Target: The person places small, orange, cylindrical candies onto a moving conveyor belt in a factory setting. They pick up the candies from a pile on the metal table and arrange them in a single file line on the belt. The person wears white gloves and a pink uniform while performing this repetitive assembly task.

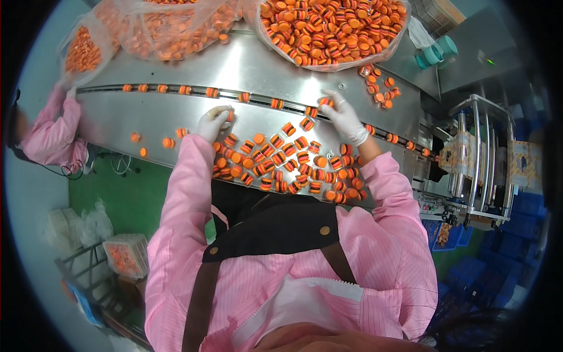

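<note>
My gloved left hand [212, 124] is on the near side of a narrow conveyor channel [259, 100], its fingers pinching a small burger-shaped candy [230, 116] in orange, red and black layers. Just over the channel, my gloved right hand [346, 121] grips another burger-shaped candy [326, 102] between thumb and fingers. Spaced along the channel lie single candies, some left of my hands and some right. A loose heap of candies [275, 155] spreads over the steel table [158, 111] in front of me, between my forearms.
Large clear bags of candies [337, 29] stand along the far side. Several loose ones [381, 88] lie beyond the channel at right. A packing machine with metal rollers [482, 161] stands at the channel's right end. At far left works another person in pink [53, 132].
</note>
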Tool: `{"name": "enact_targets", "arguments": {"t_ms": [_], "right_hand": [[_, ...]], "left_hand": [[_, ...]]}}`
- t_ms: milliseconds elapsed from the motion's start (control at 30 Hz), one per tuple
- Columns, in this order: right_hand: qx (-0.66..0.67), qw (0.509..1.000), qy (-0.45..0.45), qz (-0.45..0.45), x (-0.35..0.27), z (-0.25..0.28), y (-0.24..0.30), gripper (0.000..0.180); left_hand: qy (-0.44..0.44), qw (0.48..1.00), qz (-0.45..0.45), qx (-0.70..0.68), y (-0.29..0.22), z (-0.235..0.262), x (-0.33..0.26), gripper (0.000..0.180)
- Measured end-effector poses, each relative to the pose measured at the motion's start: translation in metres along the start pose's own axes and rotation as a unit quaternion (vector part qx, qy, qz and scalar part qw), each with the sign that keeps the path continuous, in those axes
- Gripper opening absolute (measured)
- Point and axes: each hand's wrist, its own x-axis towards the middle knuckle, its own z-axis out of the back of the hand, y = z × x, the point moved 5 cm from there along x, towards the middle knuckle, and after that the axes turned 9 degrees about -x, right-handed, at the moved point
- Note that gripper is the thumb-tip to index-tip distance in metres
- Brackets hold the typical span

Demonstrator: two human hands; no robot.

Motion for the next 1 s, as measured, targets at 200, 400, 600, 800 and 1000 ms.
{"name": "enact_targets", "arguments": {"t_ms": [200, 400, 600, 800, 1000], "right_hand": [[-0.050, 0.995, 0.063, 0.061, -0.008, -0.042, 0.025, 0.044], [0.004, 0.991, 0.126, -0.033, -0.017, -0.054, 0.000, 0.037], [-0.006, 0.994, 0.110, -0.017, -0.018, -0.046, -0.013, 0.032], [0.061, 0.985, 0.130, -0.090, -0.026, -0.041, -0.011, 0.025], [0.030, 0.988, 0.142, -0.056, -0.032, -0.049, -0.013, 0.028]], "left_hand": [[-0.016, 1.000, -0.002, 0.014, 0.000, 0.000, 0.001, 0.020], [-0.002, 1.000, 0.002, -0.014, 0.002, 0.001, 0.002, 0.021], [-0.034, 0.999, 0.011, -0.037, -0.007, -0.012, -0.007, 0.020], [-0.012, 1.000, 0.019, -0.021, -0.007, -0.007, -0.006, 0.022], [-0.005, 1.000, -0.004, -0.002, -0.003, -0.002, 0.001, 0.020]]}}
